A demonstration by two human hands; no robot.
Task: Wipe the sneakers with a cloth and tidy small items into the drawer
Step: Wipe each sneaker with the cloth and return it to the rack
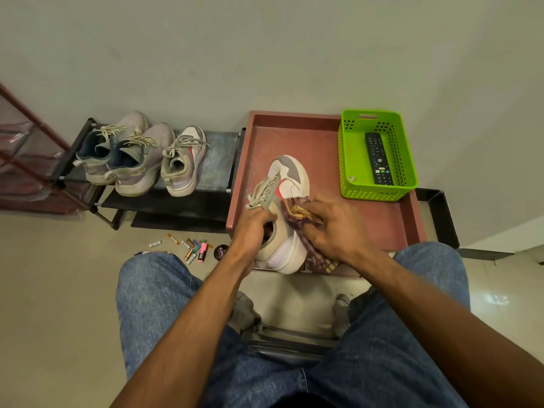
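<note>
A white, grey and pink sneaker (pixel 290 179) lies on the reddish-brown tray-like surface (pixel 321 142), toe pointing away from me. My left hand (pixel 252 228) grips the sneaker at its collar, fingers inside the opening. My right hand (pixel 329 228) presses a checked maroon and yellow cloth (pixel 297 212) against the sneaker's right side. Its matching sneaker (pixel 184 161) stands on the low black rack (pixel 217 160) to the left. Small items (pixel 194 248) lie scattered on the floor by my left knee: batteries, highlighters and a round tin (pixel 221 251).
Two grey sneakers (pixel 129 154) sit on the rack's left part. A green plastic basket (pixel 376 156) with a black remote (pixel 379 159) stands on the tray's back right corner. A red frame (pixel 29 142) stands at far left. The wall is right behind.
</note>
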